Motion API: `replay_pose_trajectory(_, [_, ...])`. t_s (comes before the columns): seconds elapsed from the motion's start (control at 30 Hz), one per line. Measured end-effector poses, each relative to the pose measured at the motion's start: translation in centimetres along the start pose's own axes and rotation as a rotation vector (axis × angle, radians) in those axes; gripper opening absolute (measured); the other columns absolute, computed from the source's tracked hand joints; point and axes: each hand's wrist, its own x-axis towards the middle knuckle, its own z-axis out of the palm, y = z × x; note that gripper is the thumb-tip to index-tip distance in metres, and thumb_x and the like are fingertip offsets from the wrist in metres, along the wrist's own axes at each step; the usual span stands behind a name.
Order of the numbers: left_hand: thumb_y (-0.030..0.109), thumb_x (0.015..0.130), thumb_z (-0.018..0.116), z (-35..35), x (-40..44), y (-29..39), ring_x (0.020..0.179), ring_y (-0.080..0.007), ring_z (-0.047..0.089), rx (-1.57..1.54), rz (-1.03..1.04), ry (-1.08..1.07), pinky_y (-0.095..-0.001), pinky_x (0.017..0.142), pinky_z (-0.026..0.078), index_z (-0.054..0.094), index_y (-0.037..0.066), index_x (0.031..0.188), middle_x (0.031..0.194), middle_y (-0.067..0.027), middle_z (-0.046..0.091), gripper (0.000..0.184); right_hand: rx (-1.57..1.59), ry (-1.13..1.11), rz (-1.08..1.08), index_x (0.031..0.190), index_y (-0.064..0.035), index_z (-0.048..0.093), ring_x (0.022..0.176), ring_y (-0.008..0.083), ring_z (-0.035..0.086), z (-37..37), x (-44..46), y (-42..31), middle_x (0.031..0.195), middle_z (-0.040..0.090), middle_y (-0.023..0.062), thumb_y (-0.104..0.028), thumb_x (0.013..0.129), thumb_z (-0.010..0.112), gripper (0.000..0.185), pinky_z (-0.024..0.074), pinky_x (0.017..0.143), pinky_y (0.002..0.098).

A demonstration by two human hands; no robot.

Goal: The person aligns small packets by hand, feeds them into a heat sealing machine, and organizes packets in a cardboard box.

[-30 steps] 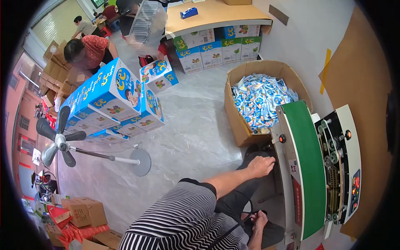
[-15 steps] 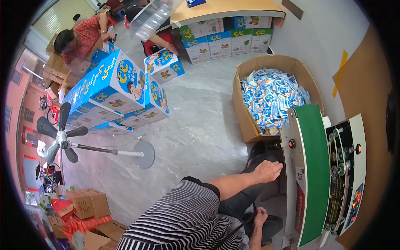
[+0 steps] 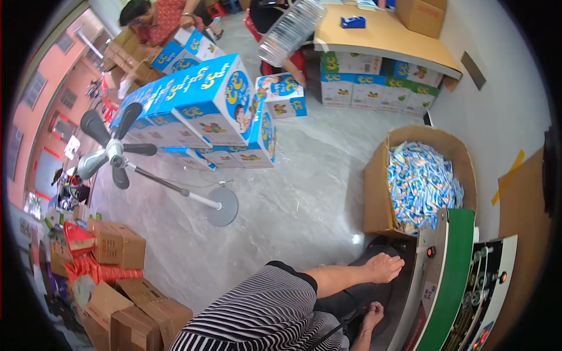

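Observation:
My left hand (image 3: 383,268), at the end of the stretched-out arm, lies over my dark trouser leg (image 3: 345,298), close to the side of the conveyor machine. Its fingers are curled in, and nothing shows in them. Nearer my body, my right hand (image 3: 373,316) hangs over my lap with loosely curled fingers, likewise with nothing visible in it. The machine's green belt (image 3: 455,269) runs beside both hands; neither is on it. At the belt's far end stands a large cardboard box (image 3: 376,187) filled with small blue-and-white packets (image 3: 422,184).
A grey fan (image 3: 117,152) stands on a round base. Blue printed cartons (image 3: 228,105) are stacked beyond it, with a person in red (image 3: 167,23) behind them. Another person's hand (image 3: 298,77) touches a carton. More cartons (image 3: 366,93) sit under a table (image 3: 386,35); cardboard boxes (image 3: 134,245) lie at left.
The view has tilted and swung, so the room's contents sit farther right and the packet box lower. My hands keep nearly the same places beside the machine; the left wrist appears slightly turned.

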Motion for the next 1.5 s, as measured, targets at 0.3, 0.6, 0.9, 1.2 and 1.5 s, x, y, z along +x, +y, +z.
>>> replay_pose_trajectory(0.3, [0.018, 0.092, 0.064, -4.8, -1.9, -2.8, 0.067, -0.035, 0.068, 0.107, -0.128, 0.108, -0.0466, 0.061, 0.055, 0.06, 0.006, 0.092, 0.082, -0.0138, 0.063, 0.013, -0.144, -0.152, -0.039, 0.1, -0.0077, 0.061, 0.061, 0.0128, 0.062, 1.5, 4.2, -3.4, 0.078, 0.062, 0.0021, -0.015, 0.1, 0.064, 0.008, 0.0517, 0.052, 0.0273])
replay_pose_trajectory(0.6, [0.019, 0.093, 0.062, -6.8, -4.5, -4.5, 0.07, -0.035, 0.069, 0.251, -0.219, 0.172, -0.0463, 0.064, 0.057, 0.061, 0.005, 0.092, 0.085, -0.0146, 0.065, 0.014, -0.157, -0.296, -0.027, 0.101, -0.0062, 0.062, 0.062, 0.0137, 0.064, 1.1, 4.0, -0.8, 0.079, 0.063, 0.0026, -0.013, 0.099, 0.065, 0.008, 0.0523, 0.053, 0.0269])
replay_pose_trajectory(0.9, [0.018, 0.093, 0.06, -4.0, -3.2, -4.2, 0.076, -0.0349, 0.07, 0.309, -0.255, 0.063, -0.0473, 0.069, 0.058, 0.062, 0.005, 0.094, 0.088, -0.0152, 0.067, 0.014, -0.073, -0.175, -0.053, 0.1, -0.0057, 0.064, 0.062, 0.013, 0.064, -2.0, 2.8, 0.5, 0.08, 0.064, 0.0026, -0.012, 0.098, 0.066, 0.007, 0.0513, 0.054, 0.026])
replay_pose_trajectory(1.2, [0.02, 0.093, 0.06, -2.7, -2.3, -3.7, 0.077, -0.0346, 0.071, 0.338, -0.281, -0.054, -0.0473, 0.07, 0.058, 0.062, 0.006, 0.095, 0.09, -0.0147, 0.068, 0.014, -0.071, -0.1, -0.051, 0.097, -0.0059, 0.063, 0.062, 0.0119, 0.062, -4.0, 1.9, 1.2, 0.078, 0.064, 0.0017, -0.011, 0.097, 0.066, 0.005, 0.049, 0.055, 0.0255])
replay_pose_trajectory(1.5, [0.02, 0.093, 0.06, -3.3, -2.7, -4.7, 0.079, -0.0342, 0.071, 0.32, -0.29, -0.018, -0.0472, 0.071, 0.059, 0.063, 0.006, 0.096, 0.091, -0.0151, 0.069, 0.015, -0.063, -0.147, -0.07, 0.101, -0.0072, 0.065, 0.063, 0.0125, 0.065, -3.0, 1.7, 0.4, 0.08, 0.066, 0.002, -0.015, 0.098, 0.069, 0.009, 0.0527, 0.056, 0.0253])
